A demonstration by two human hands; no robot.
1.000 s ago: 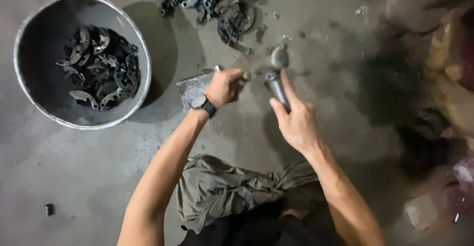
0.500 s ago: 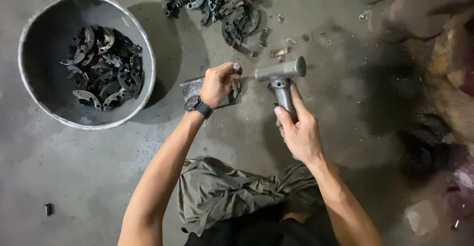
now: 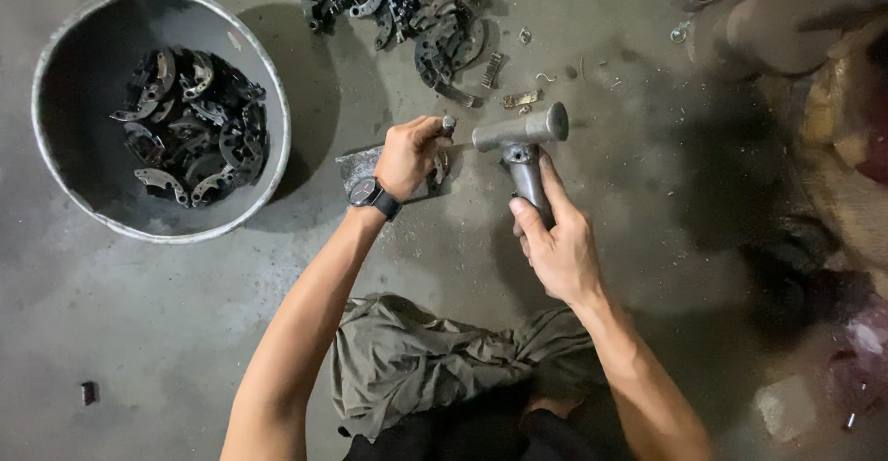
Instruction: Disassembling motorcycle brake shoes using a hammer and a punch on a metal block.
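My right hand [image 3: 553,244] grips the handle of a grey metal hammer [image 3: 520,137], its head level just right of my left hand. My left hand [image 3: 409,154], with a black watch on the wrist, is closed around a short metal punch [image 3: 448,126] held upright over a small dark metal part on a flat steel block [image 3: 356,163] on the concrete floor. The part under the hand is mostly hidden.
A round metal bucket [image 3: 55,73] at the left holds several dark curved metal parts [image 3: 190,128]. A pile of similar parts [image 3: 412,3] lies at the top centre, with small springs and clips scattered near it. Cluttered objects fill the right edge. My knees are below.
The hammer, blurred and raised a second ago, has come down beside the punch with its head level. My left hand has stayed on the block with the punch.
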